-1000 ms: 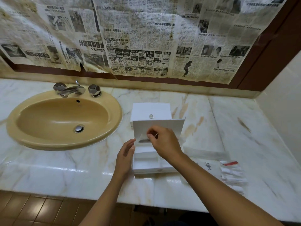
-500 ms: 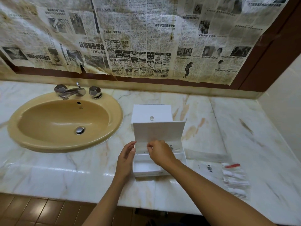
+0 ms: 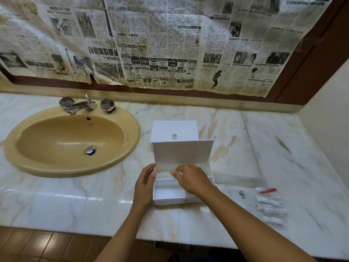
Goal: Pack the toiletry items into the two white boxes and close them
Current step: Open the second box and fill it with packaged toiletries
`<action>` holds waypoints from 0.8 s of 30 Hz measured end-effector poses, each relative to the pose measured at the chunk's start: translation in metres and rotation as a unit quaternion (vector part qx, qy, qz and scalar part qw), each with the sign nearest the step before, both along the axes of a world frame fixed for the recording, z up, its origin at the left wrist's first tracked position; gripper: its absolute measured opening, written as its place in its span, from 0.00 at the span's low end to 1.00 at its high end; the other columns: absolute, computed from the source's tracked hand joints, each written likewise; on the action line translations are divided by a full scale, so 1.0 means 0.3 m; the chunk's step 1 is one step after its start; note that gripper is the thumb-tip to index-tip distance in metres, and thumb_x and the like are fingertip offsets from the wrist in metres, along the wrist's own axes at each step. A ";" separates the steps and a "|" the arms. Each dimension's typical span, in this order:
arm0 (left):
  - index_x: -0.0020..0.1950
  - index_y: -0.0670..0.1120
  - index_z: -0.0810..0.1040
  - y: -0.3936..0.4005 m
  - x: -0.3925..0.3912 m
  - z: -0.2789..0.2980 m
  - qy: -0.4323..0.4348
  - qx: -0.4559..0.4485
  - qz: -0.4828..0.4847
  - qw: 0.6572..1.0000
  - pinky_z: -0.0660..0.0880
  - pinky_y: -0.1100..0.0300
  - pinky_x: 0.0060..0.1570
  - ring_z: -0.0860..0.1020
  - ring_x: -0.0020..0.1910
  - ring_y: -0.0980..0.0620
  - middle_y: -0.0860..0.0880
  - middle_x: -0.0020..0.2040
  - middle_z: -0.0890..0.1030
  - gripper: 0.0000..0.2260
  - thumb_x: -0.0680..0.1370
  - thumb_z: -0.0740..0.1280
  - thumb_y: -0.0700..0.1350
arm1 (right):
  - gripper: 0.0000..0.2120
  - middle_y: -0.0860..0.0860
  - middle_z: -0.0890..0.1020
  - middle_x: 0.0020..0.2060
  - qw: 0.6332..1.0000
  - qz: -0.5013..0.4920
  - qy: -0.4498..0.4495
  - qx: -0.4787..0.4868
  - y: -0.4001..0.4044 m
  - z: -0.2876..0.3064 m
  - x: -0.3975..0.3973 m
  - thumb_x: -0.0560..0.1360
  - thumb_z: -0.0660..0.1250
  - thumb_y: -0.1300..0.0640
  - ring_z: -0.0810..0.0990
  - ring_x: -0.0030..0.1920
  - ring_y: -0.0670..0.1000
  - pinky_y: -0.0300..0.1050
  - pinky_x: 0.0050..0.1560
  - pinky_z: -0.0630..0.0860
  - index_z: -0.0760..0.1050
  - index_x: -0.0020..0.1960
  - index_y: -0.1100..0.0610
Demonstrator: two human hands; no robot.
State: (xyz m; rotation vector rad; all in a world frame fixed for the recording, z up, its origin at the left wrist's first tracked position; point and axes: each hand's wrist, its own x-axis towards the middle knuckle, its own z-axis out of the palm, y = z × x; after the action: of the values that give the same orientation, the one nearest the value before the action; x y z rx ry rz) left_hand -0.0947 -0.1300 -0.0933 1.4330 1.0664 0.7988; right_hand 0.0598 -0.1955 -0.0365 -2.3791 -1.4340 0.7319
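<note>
Because the near box (image 3: 170, 193) stands open on the bench (image 3: 75, 201), with its lid (image 3: 182, 152) tilted up at the back, I keep my left hand (image 3: 144, 183) flat against its left wall, fingers straight and together, so the box does not slide. My right hand (image 3: 190, 178) is over the inside of the box, and its fingertips (image 3: 174, 173) are drawn together as for a pinch; whether they hold a small item I cannot tell. The second box (image 3: 174, 130) sits closed just behind the lid, a small knob (image 3: 174, 136) on top. To the right, near the bench edge, lie the packets (image 3: 271, 207), and between them and the box a flat sachet (image 3: 240, 193), all within reach of my right hand. I judge the packing is only beginning.
</note>
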 end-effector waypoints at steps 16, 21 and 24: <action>0.62 0.53 0.75 -0.015 0.001 0.012 -0.029 -0.006 -0.004 1.000 0.74 0.75 0.47 0.77 0.53 0.66 0.59 0.57 0.79 0.11 0.82 0.61 0.43 | 0.17 0.51 0.78 0.61 0.982 -0.142 -0.095 -0.079 -0.144 0.050 0.295 0.75 0.62 0.65 0.76 0.59 0.54 0.48 0.61 0.69 0.76 0.61 0.52; 0.63 0.53 0.75 -0.014 -0.002 0.010 -0.027 -0.006 -0.007 1.000 0.74 0.75 0.47 0.76 0.54 0.67 0.60 0.57 0.78 0.11 0.82 0.60 0.43 | 0.21 0.53 0.76 0.63 0.976 -0.122 -0.113 -0.144 -0.170 -0.016 0.292 0.74 0.61 0.68 0.76 0.60 0.56 0.48 0.63 0.68 0.73 0.64 0.54; 0.62 0.54 0.75 -0.017 -0.001 0.012 -0.024 -0.003 -0.008 1.000 0.73 0.76 0.46 0.76 0.54 0.66 0.61 0.57 0.78 0.11 0.82 0.60 0.44 | 0.15 0.53 0.79 0.57 0.976 -0.125 -0.127 -0.127 -0.181 -0.039 0.287 0.75 0.61 0.67 0.79 0.53 0.56 0.47 0.57 0.72 0.77 0.59 0.57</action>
State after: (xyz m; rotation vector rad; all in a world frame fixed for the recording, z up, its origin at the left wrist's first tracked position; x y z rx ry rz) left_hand -0.0949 -0.1350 -0.0896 1.4101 1.0188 0.8131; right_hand 0.1459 -0.2498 -0.0483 -2.8726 -1.1501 0.5920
